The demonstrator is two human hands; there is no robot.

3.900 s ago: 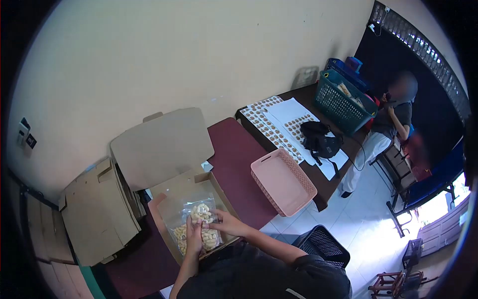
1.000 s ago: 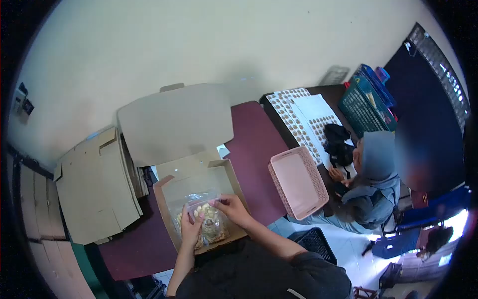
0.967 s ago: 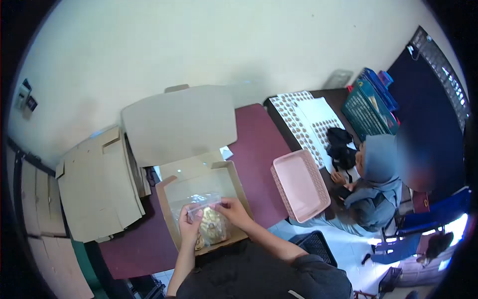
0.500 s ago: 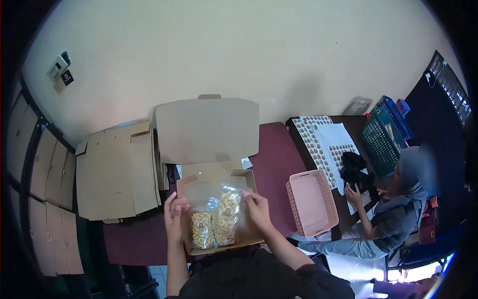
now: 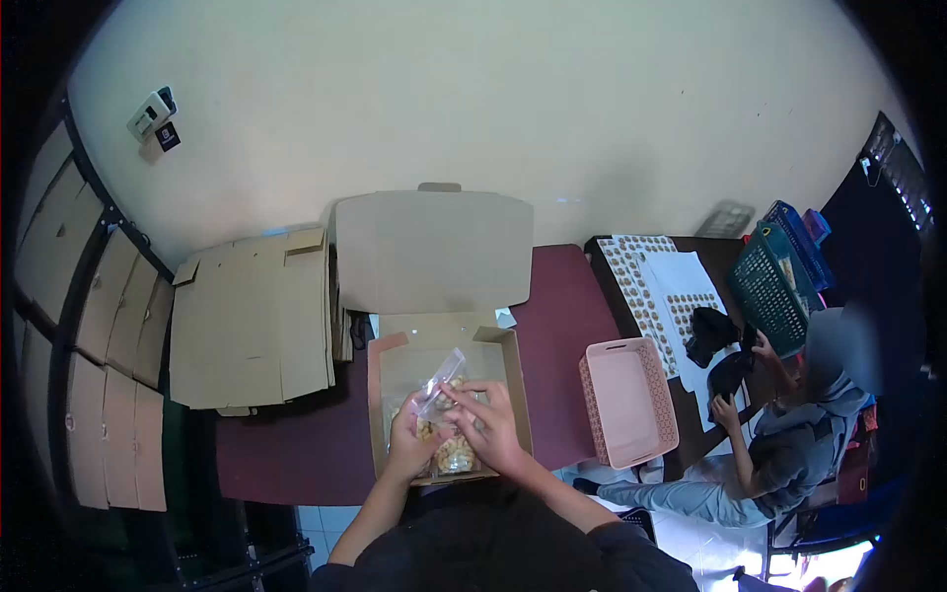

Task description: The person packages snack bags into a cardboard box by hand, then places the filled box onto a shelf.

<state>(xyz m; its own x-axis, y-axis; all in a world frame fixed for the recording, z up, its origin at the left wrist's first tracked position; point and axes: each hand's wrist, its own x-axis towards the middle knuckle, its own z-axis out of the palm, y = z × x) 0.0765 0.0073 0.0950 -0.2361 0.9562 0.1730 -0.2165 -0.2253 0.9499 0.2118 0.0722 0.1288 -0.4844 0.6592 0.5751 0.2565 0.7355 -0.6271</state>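
An open cardboard box [image 5: 522, 395] stands on the dark red table, its lid raised against the wall. Inside it lie clear plastic bags of pale snack pieces [image 5: 456, 455], partly covered by my hands. Over the box, my left hand [image 5: 414, 446] is closed on the clear top of a bag [image 5: 444, 381]. Beside it, my right hand [image 5: 490, 426] has its fingers bent against the same plastic top, pinching it. The lower part of the bag is hidden behind the hands.
Flattened cardboard boxes [image 5: 252, 331] are stacked at left. A pink basket [image 5: 631, 405] stands at right, near sticker sheets [image 5: 681, 296] and a green basket [image 5: 764, 286]. A seated co-worker [image 5: 789, 434] handles a black item [image 5: 730, 375]. Shelves with boxes line the left.
My left hand has left the box's left side and joined my right hand over the bags. The bag top now leans between both hands. The co-worker's hands have moved apart around the black item.
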